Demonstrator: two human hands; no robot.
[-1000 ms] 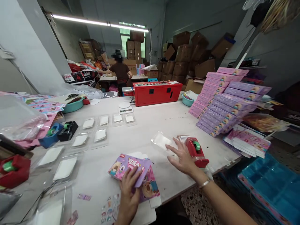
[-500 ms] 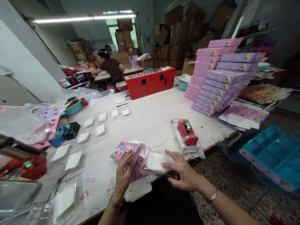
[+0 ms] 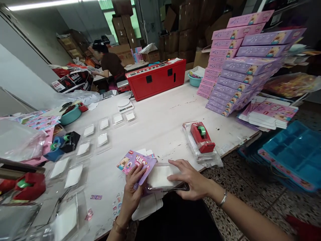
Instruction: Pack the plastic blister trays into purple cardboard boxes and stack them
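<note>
My left hand (image 3: 135, 182) is wrapped round a purple printed cardboard box (image 3: 134, 163) near the table's front edge, thumb underneath. At the box's right side, my right hand (image 3: 192, 179) grips a clear plastic tray (image 3: 151, 186) with a white pad (image 3: 160, 176) in it. The tray's left end lies against or just inside the box; the lifted purple panel hides which. Fingers of the right hand lie over the tray's right end. White cardboard pieces (image 3: 147, 206) lie beneath both, at the table edge.
Several clear trays with white pads (image 3: 74, 176) stand at left. A red tape dispenser (image 3: 202, 137) sits on plastic-wrapped sheets to the right. Stacked purple boxes (image 3: 240, 75) rise behind it. A red case (image 3: 155, 78) is at the back; a person (image 3: 111, 63) works beyond.
The tray and my right hand have shifted left, closer against the box. The box's printed panel now covers more of its opening. The whole view has tilted downward a little.
</note>
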